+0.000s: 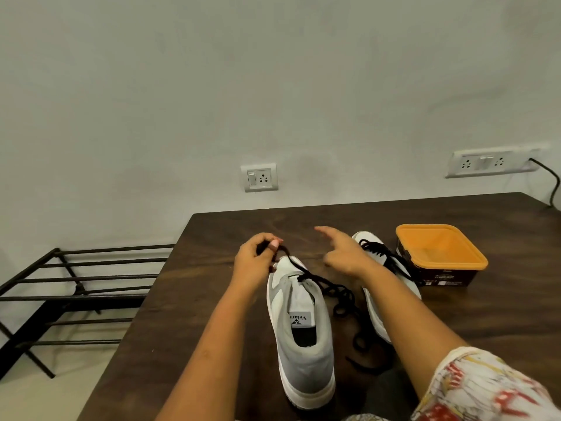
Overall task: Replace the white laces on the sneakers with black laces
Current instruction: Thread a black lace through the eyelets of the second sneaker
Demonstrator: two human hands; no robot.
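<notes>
The left hand [256,262] is held just above the toe of the near white-and-grey high-top sneaker [303,354], and one end of a black fabric lace [340,294] is pinched between its curled fingers and thumb. From that pinch the lace is drawn taut down to the lowest eyelets, and the rest of it is spilled in loose coils on the dark brown wooden tabletop [501,314], between the two shoes. The right hand [344,253] is held in the air just beside the toe, to its right; nothing is gripped by it, the index finger being stretched forward and the other fingers loosely bent. The second white sneaker [372,241] is partly hidden behind the right forearm, toe pointing away, and is threaded with a second black lace [382,253]. A square dark tub with an orange plastic lid [440,253] is set just beside that shoe, on its right. A printed floral sleeve [485,387] is seen at the lower right. A black metal rack [76,287] is placed on the floor left of the tabletop, and two white wall sockets [259,177] are mounted behind.
</notes>
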